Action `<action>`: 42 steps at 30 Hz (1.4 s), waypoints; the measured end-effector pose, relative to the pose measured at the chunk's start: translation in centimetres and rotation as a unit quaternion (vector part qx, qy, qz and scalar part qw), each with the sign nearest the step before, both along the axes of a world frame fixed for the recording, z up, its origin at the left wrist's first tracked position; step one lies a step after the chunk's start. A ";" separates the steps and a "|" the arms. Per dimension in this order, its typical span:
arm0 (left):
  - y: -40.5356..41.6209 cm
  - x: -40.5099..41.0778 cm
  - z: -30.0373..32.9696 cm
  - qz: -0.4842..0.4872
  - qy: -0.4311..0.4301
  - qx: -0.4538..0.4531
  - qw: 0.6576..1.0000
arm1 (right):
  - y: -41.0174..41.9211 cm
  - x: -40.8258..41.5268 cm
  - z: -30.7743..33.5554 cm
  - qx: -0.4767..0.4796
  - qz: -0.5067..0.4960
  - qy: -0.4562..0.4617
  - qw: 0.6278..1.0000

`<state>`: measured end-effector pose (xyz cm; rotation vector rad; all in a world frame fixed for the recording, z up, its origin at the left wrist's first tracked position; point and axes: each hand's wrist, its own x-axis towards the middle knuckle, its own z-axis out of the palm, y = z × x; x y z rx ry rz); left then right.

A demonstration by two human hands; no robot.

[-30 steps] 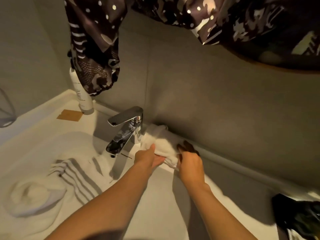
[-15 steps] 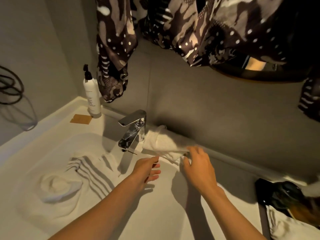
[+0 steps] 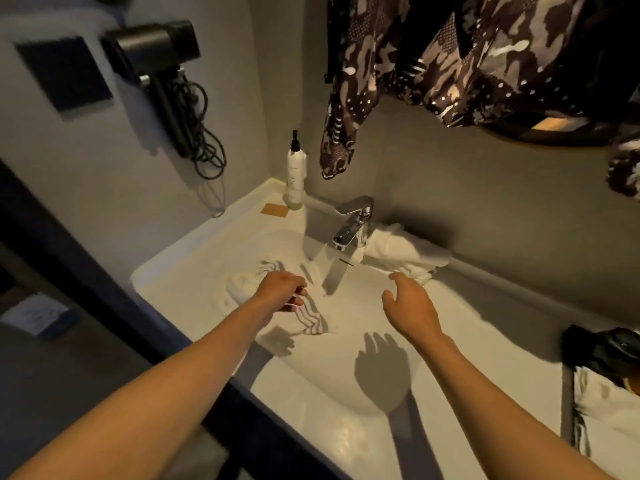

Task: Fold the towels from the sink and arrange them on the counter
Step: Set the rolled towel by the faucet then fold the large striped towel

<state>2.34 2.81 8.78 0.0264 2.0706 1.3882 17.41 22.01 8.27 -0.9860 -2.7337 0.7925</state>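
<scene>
A folded white towel (image 3: 405,252) lies on the counter ledge against the wall, just right of the tap. In the white sink (image 3: 194,268) lies a crumpled white towel with grey stripes (image 3: 311,322). My left hand (image 3: 282,289) hovers over that striped towel with its fingers curled downward; I cannot see it gripping the cloth. My right hand (image 3: 408,303) is in the air above the counter, fingers spread, holding nothing, a short way in front of the folded towel.
A chrome tap (image 3: 353,223) stands behind the basin. A white pump bottle (image 3: 295,174) and a tan square (image 3: 274,209) sit in the back corner. A black hairdryer (image 3: 156,50) hangs on the left wall. Patterned cloth (image 3: 349,81) hangs above. A dark object (image 3: 602,348) and a striped towel (image 3: 609,410) lie at right.
Both hands have left the folded towel by the tap. My left hand has moved left over the striped towel in the sink; my right hand has drawn back, open. The view has swung left.
</scene>
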 end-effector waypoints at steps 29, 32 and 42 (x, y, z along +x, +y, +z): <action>-4.9 -16.6 -5.2 -0.627 0.384 -0.068 0.674 | -8.1 -20.6 -16.3 -0.159 0.105 0.039 0.981; -3.4 -16.2 -1.1 -0.637 0.436 -0.012 0.636 | -8.6 -19.5 -9.7 -0.112 0.185 0.102 0.971; 1.5 -11.6 13.0 -0.560 0.603 0.071 0.564 | -3.5 -2.9 10.3 -0.011 0.196 0.148 0.969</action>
